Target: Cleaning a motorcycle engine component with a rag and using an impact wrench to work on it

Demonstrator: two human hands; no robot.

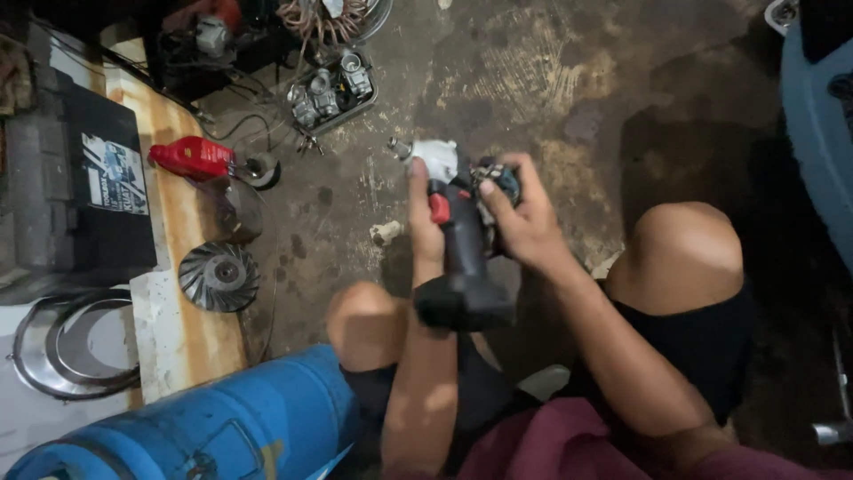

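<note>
I am crouched over a stained concrete floor, knees apart. My left hand (pixel 425 227) grips the black body of a cordless power tool (pixel 458 258) with a red switch and a pale grey head, its battery end toward me. My right hand (pixel 524 218) holds a small dark metal part (pixel 498 178) with a bluish end pressed against the side of the tool's head. A short spindle sticks out of the grey head at the far end.
A red angle grinder (pixel 191 158) and a finned round metal disc (pixel 219 276) lie at the left by a wooden plank (pixel 182 329). A tray of carburettor-like metal parts (pixel 330 89) sits farther off. A blue cylinder (pixel 222 427) lies near my left knee. A black case (pixel 80 187) is far left.
</note>
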